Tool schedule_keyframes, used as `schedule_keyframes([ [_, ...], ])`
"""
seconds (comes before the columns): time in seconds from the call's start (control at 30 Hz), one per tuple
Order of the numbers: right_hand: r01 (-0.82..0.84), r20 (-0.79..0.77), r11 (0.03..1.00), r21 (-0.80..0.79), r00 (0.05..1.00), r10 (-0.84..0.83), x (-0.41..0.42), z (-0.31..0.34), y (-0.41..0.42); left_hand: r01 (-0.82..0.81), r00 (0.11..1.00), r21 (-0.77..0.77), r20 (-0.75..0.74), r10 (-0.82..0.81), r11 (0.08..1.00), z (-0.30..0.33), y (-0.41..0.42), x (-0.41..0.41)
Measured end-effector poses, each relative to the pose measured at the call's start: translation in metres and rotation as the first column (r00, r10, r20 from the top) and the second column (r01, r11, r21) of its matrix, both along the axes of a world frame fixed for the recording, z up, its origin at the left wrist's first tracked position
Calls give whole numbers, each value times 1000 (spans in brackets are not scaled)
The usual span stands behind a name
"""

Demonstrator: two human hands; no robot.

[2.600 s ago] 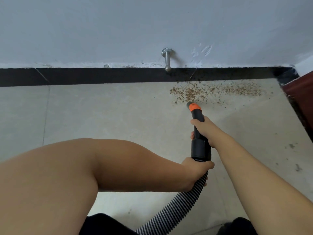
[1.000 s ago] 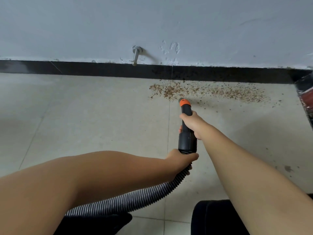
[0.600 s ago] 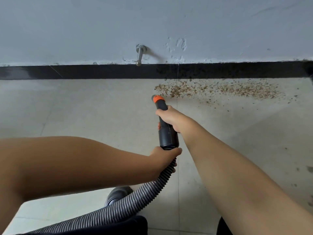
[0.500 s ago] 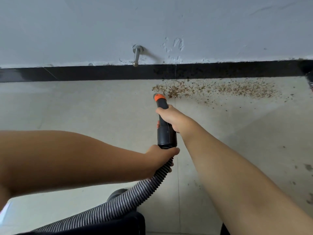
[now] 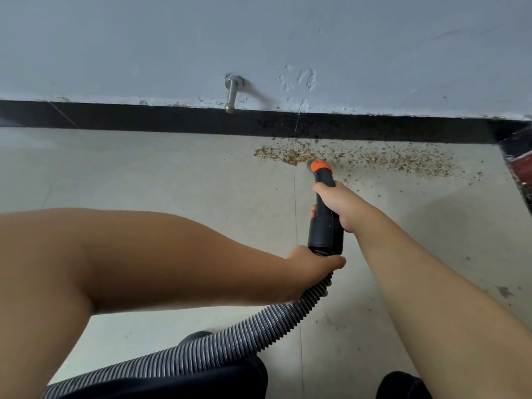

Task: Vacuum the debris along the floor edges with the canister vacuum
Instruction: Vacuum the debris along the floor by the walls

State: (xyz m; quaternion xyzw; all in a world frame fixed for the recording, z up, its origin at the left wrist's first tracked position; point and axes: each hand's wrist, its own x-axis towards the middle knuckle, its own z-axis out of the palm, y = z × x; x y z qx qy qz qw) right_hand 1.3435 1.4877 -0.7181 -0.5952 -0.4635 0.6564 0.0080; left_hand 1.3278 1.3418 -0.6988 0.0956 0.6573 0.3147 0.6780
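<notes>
Rigid black nozzle tube, gripped mid-shaft by the right hand, its orange tip at the debris below the baseboard; left hand grips the flexible ribbed hose, trailing toward 7 o'clock, probably light.

Debris along baseboard, nozzle at its near edge, doorstop left

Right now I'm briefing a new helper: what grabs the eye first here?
A band of brown crumb debris strewn along the black baseboard. The black vacuum nozzle with an orange tip touches it, gripped by the right hand; the left hand holds the ribbed grey hose.
</notes>
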Motion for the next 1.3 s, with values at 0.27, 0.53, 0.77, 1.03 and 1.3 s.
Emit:
schedule_keyframes([
  [0.27,-159,-70,987,14,985,160,-50,-4,-42,-142,988,-46,-68,138,989,-8,-34,-25],
  [0.53,29,27,999,31,999,-30,-14,-5,-10,10,998,-3,-58,-10,1000,-9,-8,-14],
  [0.77,118,15,993,30,993,-119,0,-6,20,25,997,8,-75,-25,1000,-8,22,-7],
  [1.03,-111,-46,994,21,993,112,-37,-8,-9,-125,991,-20,-61,123,992,-17,-2,-15],
  [1.3,-51,-23,998,39,998,52,-31,-4,-7,-92,994,-7,-55,92,996,-13,-1,-17],
])
